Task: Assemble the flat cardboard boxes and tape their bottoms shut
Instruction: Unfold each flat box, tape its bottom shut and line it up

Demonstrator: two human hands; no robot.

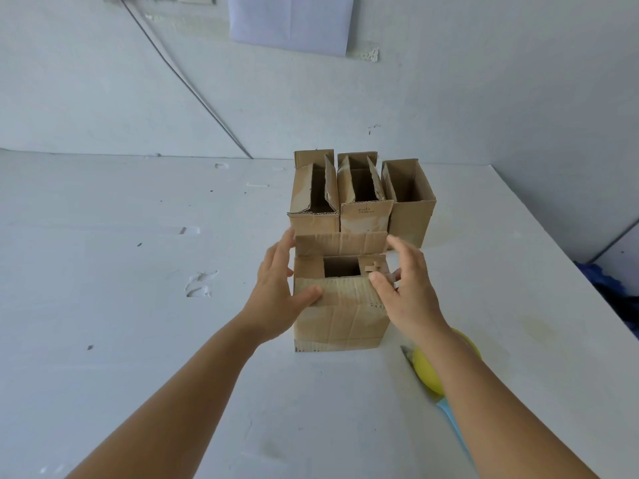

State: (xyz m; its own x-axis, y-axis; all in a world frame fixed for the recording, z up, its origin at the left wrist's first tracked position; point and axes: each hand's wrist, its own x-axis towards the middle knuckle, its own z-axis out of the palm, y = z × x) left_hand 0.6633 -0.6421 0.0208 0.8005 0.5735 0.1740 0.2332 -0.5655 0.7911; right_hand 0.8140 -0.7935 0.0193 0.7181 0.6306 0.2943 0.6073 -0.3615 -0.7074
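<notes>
A brown cardboard box (340, 323) stands on the white table in front of me, its top flaps partly folded with a dark gap in the middle. My left hand (276, 292) presses its left side, thumb lying on the near flap. My right hand (408, 288) holds the right side, thumb on the near flap and fingers spread above the right flap. Behind it stand three upright open boxes: one on the left (313, 223), one in the middle (366, 219), one on the right (411, 219).
A yellow tape dispenser (427, 371) with a blue handle lies on the white table (138, 340) under my right forearm. A dark blue object (612, 288) sits at the table's right edge. A wall with a cable and a paper sheet rises behind.
</notes>
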